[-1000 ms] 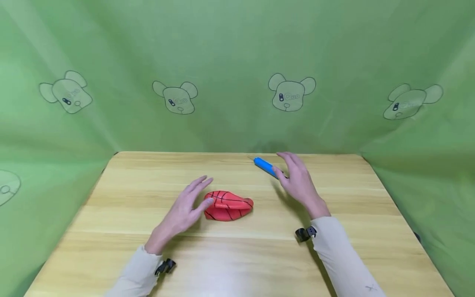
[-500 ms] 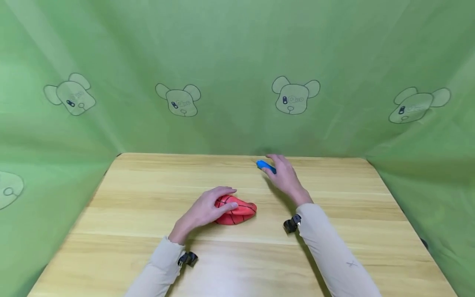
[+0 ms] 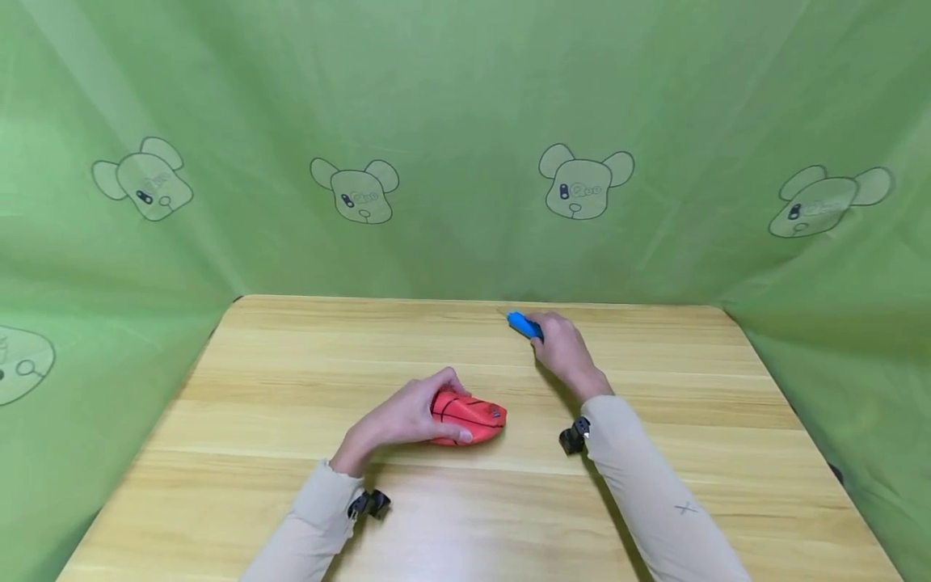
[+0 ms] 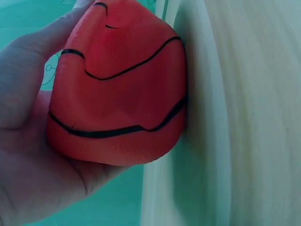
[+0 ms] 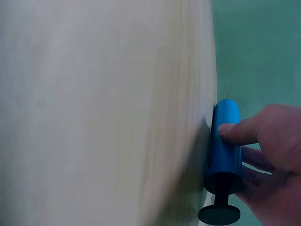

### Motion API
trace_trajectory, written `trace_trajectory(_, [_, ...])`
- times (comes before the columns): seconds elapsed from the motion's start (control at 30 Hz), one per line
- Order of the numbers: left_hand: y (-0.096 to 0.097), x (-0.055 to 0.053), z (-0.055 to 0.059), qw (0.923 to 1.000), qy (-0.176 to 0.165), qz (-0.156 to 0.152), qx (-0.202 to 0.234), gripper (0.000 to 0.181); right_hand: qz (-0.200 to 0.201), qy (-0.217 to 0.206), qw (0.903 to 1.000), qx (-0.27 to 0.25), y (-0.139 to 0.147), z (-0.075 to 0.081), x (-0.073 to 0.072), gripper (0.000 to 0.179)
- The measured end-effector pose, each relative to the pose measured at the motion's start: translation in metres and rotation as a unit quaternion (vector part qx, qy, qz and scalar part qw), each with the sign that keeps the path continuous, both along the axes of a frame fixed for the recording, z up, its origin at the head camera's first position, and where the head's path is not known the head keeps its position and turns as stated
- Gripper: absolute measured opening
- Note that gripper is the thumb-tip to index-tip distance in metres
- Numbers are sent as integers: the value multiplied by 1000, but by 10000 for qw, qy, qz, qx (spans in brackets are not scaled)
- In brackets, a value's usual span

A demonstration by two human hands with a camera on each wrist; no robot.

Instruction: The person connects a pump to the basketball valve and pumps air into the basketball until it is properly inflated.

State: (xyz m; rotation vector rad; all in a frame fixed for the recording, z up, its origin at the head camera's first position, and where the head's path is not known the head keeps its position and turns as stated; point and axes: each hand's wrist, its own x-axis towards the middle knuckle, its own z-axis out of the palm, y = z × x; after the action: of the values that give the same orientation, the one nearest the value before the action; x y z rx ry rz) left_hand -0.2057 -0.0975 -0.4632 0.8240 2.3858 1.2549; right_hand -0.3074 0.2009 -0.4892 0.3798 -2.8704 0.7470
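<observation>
In the head view, a deflated red basketball (image 3: 471,414) with black lines lies near the middle of the table, dented and folded. My left hand (image 3: 407,414) grips its left end, thumb on the near side and fingers on the far side. The left wrist view shows the crumpled ball (image 4: 120,99) close against the tabletop, partly hiding the fingers. Farther back and to the right, my right hand (image 3: 566,349) holds a blue hand pump (image 3: 520,323) with a thin needle at its tip. In the right wrist view, the thumb presses the pump's barrel (image 5: 225,155); its black handle (image 5: 219,214) points back.
Both hands work over a light wooden table (image 3: 291,347). A green curtain (image 3: 465,97) printed with bear faces hangs behind the back edge and along both sides. Small black cameras sit at the left wrist (image 3: 369,504) and right wrist (image 3: 575,436).
My left hand has moved right, onto the ball, and now grips it; the ball has turned slightly. The right hand has lowered to the pump and closed its fingers round it.
</observation>
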Motion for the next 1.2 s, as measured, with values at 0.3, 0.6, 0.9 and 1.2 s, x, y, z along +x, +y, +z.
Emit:
trace_trajectory(0.3, [-3,0,-9,9988,301,-334,186,48,22,54,9999,-146,7,5,15,45])
trace_trajectory(0.6, [-15,-7,4,9944,586,176,866,39,314,63,9983,-487,18,28,41,48])
trace_trajectory(0.9, [-26,-17,20,9883,827,719,1057,40,392,252,9964,-708,28,50,67,52])
trace_trajectory(1.2, [-31,-21,39,9846,1020,651,1264,52,575,797,9893,-1081,36,66,89,44])
